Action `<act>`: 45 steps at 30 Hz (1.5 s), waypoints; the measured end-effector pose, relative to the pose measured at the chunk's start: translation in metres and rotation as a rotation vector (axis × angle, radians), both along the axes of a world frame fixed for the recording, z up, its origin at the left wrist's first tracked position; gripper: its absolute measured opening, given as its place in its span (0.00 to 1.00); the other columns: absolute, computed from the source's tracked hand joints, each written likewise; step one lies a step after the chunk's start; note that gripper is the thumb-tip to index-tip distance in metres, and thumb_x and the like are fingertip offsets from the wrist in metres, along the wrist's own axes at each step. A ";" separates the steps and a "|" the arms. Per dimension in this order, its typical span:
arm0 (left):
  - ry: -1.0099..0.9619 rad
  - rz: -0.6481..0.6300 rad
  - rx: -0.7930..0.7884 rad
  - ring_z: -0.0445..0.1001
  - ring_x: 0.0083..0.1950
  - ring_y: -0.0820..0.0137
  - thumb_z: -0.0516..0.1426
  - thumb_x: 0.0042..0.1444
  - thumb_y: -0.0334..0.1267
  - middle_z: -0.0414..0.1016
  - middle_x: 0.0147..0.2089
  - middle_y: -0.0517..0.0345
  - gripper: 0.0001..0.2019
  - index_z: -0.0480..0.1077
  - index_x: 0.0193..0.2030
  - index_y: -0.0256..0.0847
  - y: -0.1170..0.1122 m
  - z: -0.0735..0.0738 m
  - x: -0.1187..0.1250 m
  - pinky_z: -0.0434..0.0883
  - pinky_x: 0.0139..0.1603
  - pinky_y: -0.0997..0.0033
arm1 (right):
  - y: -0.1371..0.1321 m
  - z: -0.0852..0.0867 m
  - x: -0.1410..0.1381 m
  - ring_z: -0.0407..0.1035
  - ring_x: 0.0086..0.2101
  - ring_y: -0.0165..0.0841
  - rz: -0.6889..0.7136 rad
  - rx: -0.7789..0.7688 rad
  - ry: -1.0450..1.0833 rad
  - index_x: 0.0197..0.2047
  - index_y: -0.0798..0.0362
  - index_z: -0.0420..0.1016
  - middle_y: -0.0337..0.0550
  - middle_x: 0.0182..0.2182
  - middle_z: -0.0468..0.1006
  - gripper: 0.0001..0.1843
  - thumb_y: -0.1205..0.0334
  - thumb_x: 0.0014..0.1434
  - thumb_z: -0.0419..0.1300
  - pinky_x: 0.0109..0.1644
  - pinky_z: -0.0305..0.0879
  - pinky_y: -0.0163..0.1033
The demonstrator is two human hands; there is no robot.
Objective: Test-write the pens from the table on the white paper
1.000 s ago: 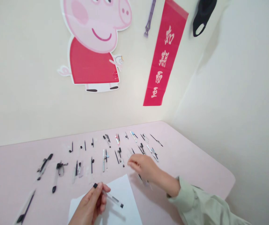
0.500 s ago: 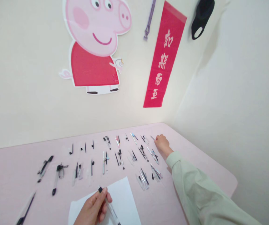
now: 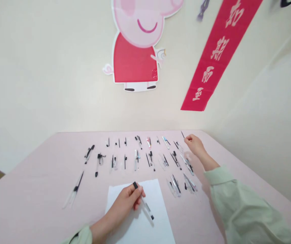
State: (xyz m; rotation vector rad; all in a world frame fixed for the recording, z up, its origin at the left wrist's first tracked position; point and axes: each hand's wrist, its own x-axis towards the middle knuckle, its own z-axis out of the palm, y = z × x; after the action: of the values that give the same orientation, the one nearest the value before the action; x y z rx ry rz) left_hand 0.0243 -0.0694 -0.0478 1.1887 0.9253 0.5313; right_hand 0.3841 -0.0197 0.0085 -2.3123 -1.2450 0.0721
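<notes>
My left hand point(image 3: 129, 200) is closed around a clear-barrelled pen point(image 3: 147, 207) with black ends, held at a slant above a white sheet of paper point(image 3: 158, 225). At the far right of the table, my right hand point(image 3: 195, 145) pinches a thin black pen refill point(image 3: 182, 134), whose upper end sticks out beyond the fingertips. Left of that hand lies a small group of pen parts point(image 3: 178, 146), including a dark refill and clear pieces. Just below the hand are more clear and dark pen parts point(image 3: 187, 164).
Several rows of pens, refills and caps cover the pink table point(image 3: 46, 189). A long refill with clear pieces point(image 3: 75, 189) lies at the left. Behind the table, the wall bears a cartoon pig cutout point(image 3: 135, 62) and a red banner point(image 3: 211, 64).
The view has turned left and down, shifting everything rightward in the picture. My right hand has lifted a little with the refill, which now stands more upright. The left hand still holds the pen.
</notes>
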 end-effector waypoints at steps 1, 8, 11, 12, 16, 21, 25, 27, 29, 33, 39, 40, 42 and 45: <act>-0.007 0.001 -0.003 0.58 0.20 0.77 0.57 0.52 0.58 0.63 0.21 0.65 0.22 0.70 0.30 0.37 0.000 0.000 -0.001 0.54 0.25 0.74 | -0.003 0.005 -0.014 0.70 0.35 0.33 0.061 0.029 0.046 0.37 0.56 0.72 0.47 0.36 0.78 0.09 0.63 0.59 0.52 0.37 0.64 0.36; -0.108 -0.067 0.014 0.63 0.23 0.74 0.53 0.55 0.62 0.64 0.21 0.63 0.24 0.64 0.26 0.40 -0.006 -0.001 -0.002 0.59 0.27 0.73 | -0.048 0.010 -0.149 0.66 0.23 0.24 0.559 0.239 1.200 0.41 0.53 0.73 0.36 0.29 0.73 0.15 0.56 0.51 0.65 0.27 0.63 0.31; -0.135 -0.166 0.017 0.59 0.19 0.76 0.49 0.59 0.61 0.63 0.18 0.66 0.23 0.63 0.30 0.41 -0.009 0.000 -0.003 0.55 0.23 0.75 | -0.054 -0.001 -0.180 0.68 0.24 0.24 0.564 0.306 1.398 0.36 0.53 0.74 0.37 0.29 0.74 0.15 0.53 0.51 0.67 0.29 0.65 0.31; -0.136 -0.194 0.026 0.55 0.17 0.76 0.48 0.59 0.60 0.60 0.16 0.69 0.23 0.63 0.32 0.41 -0.009 0.001 -0.004 0.53 0.22 0.75 | -0.055 -0.004 -0.184 0.69 0.25 0.24 0.548 0.330 1.430 0.35 0.53 0.74 0.37 0.29 0.74 0.15 0.52 0.51 0.68 0.29 0.66 0.31; -0.134 -0.218 0.086 0.45 0.16 0.77 0.47 0.60 0.60 0.51 0.14 0.74 0.22 0.64 0.33 0.41 -0.009 0.005 -0.005 0.47 0.20 0.75 | -0.054 -0.017 -0.188 0.70 0.25 0.25 0.498 0.379 1.474 0.33 0.53 0.73 0.37 0.28 0.76 0.17 0.49 0.50 0.68 0.29 0.66 0.31; -0.125 -0.229 0.146 0.45 0.17 0.77 0.47 0.60 0.59 0.51 0.15 0.73 0.22 0.64 0.33 0.41 -0.006 0.003 -0.005 0.47 0.20 0.75 | -0.057 -0.021 -0.187 0.71 0.25 0.25 0.506 0.410 1.441 0.34 0.54 0.73 0.38 0.29 0.76 0.17 0.49 0.51 0.67 0.29 0.66 0.31; -0.119 -0.231 0.148 0.45 0.18 0.76 0.47 0.60 0.59 0.51 0.15 0.73 0.22 0.64 0.33 0.41 -0.006 0.002 -0.005 0.47 0.20 0.74 | -0.057 -0.022 -0.186 0.71 0.25 0.26 0.508 0.394 1.412 0.33 0.54 0.72 0.38 0.28 0.76 0.17 0.48 0.51 0.67 0.29 0.67 0.32; -0.111 -0.235 0.149 0.45 0.18 0.76 0.47 0.60 0.58 0.51 0.15 0.73 0.22 0.64 0.33 0.41 -0.006 0.002 -0.005 0.47 0.21 0.74 | -0.057 -0.023 -0.185 0.71 0.25 0.26 0.508 0.384 1.397 0.34 0.53 0.73 0.38 0.28 0.76 0.17 0.48 0.52 0.67 0.29 0.67 0.32; -0.114 -0.236 0.143 0.45 0.18 0.77 0.47 0.60 0.59 0.51 0.15 0.73 0.22 0.65 0.33 0.40 -0.005 0.000 -0.005 0.47 0.20 0.75 | -0.058 -0.024 -0.183 0.71 0.25 0.26 0.518 0.369 1.370 0.34 0.53 0.73 0.38 0.28 0.76 0.17 0.47 0.52 0.67 0.30 0.67 0.32; -0.135 -0.213 0.116 0.45 0.17 0.77 0.47 0.60 0.60 0.51 0.14 0.74 0.23 0.64 0.33 0.41 -0.002 -0.006 -0.005 0.47 0.19 0.75 | -0.059 -0.022 -0.179 0.72 0.26 0.27 0.563 0.370 1.278 0.35 0.53 0.73 0.39 0.29 0.77 0.18 0.47 0.53 0.66 0.32 0.68 0.34; -0.141 -0.233 0.121 0.45 0.16 0.77 0.47 0.60 0.61 0.51 0.14 0.74 0.23 0.65 0.34 0.40 -0.002 -0.012 -0.005 0.48 0.19 0.75 | -0.062 -0.022 -0.184 0.72 0.28 0.28 0.663 0.294 1.150 0.35 0.54 0.73 0.40 0.29 0.76 0.17 0.47 0.56 0.63 0.34 0.68 0.35; -0.138 -0.235 0.132 0.45 0.17 0.77 0.47 0.60 0.61 0.51 0.15 0.74 0.24 0.65 0.34 0.40 -0.003 -0.012 -0.005 0.48 0.19 0.75 | -0.063 -0.024 -0.187 0.71 0.28 0.29 0.704 0.240 1.139 0.34 0.54 0.74 0.40 0.29 0.76 0.17 0.47 0.56 0.63 0.34 0.67 0.36; -0.133 -0.226 0.155 0.46 0.17 0.77 0.47 0.59 0.62 0.51 0.15 0.73 0.24 0.64 0.33 0.40 -0.003 -0.012 -0.005 0.48 0.19 0.75 | -0.065 -0.028 -0.192 0.70 0.29 0.29 0.782 0.118 1.117 0.34 0.55 0.75 0.40 0.28 0.75 0.17 0.48 0.56 0.62 0.35 0.66 0.36; -0.125 -0.207 0.171 0.46 0.17 0.76 0.46 0.59 0.62 0.51 0.15 0.73 0.24 0.63 0.33 0.41 -0.003 -0.010 -0.005 0.49 0.20 0.74 | -0.065 -0.030 -0.193 0.69 0.29 0.29 0.792 0.019 1.100 0.42 0.54 0.77 0.42 0.34 0.76 0.18 0.48 0.56 0.62 0.34 0.66 0.36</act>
State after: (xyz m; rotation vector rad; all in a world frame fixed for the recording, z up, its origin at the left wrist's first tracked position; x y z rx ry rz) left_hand 0.0194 -0.0728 -0.0580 1.3720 0.6507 0.5183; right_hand 0.1914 -0.0849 -0.0215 -1.1963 -1.3472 1.3555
